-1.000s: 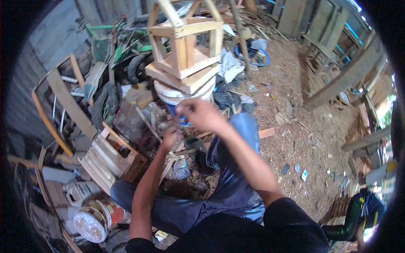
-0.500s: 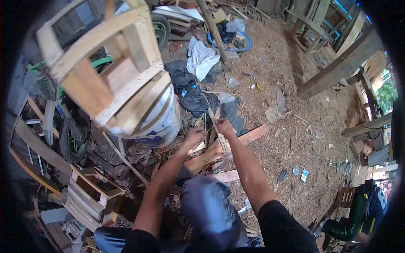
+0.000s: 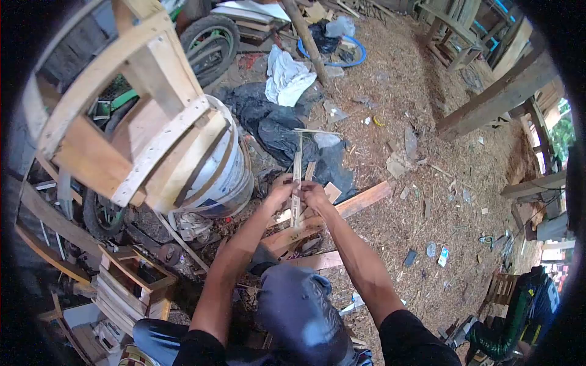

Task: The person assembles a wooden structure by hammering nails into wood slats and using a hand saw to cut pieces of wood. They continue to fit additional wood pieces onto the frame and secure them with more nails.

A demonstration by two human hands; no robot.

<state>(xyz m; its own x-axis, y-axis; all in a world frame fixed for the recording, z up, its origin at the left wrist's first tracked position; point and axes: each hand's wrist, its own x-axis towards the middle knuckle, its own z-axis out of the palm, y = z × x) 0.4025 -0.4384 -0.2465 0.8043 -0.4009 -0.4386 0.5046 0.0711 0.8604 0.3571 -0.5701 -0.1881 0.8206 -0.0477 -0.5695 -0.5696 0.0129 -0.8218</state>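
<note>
Both hands are close together over a thin wooden strip that points away from me. My left hand has its fingers closed on the strip from the left side. My right hand pinches at the same strip from the right; its fingertips are small and partly hidden. Under the strip's near end lies a wider reddish board, slanting up to the right. Another short board lies nearer to my knee.
A wooden frame rests on a white bucket at the left. Black plastic and a white cloth lie ahead. A wooden post slants at the right. A person is at the lower right.
My hands have come together on the strip, which has turned to point more directly away from me. The view has shifted, so the wooden frame appears farther left.
</note>
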